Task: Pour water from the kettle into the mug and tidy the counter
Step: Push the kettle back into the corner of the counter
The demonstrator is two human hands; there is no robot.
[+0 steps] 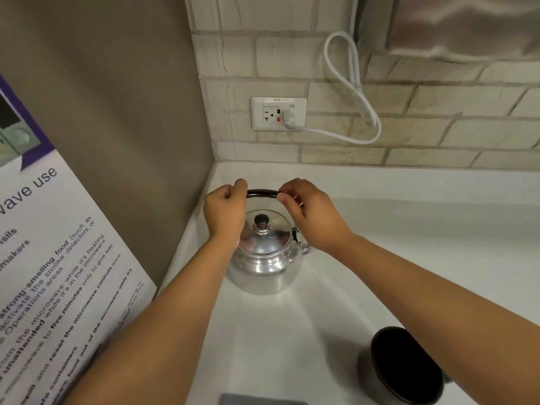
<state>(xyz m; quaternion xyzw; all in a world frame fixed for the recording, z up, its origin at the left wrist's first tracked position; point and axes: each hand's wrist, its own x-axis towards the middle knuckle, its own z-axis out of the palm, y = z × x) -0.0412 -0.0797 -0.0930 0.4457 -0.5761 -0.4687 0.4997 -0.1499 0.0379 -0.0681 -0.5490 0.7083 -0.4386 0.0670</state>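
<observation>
Hands, left hand (225,210) and right hand (311,213), grip kettle (263,258) handle (262,193) ends.

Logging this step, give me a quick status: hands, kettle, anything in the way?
Left hand and right hand both shut on kettle handle. Kettle on counter, lid on. Mug near right, path clear.

White counter (409,229): kettle (260,264), mug (404,365).

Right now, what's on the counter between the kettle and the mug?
Nothing: in the head view, only bare white counter lies between the kettle and the mug.
</observation>
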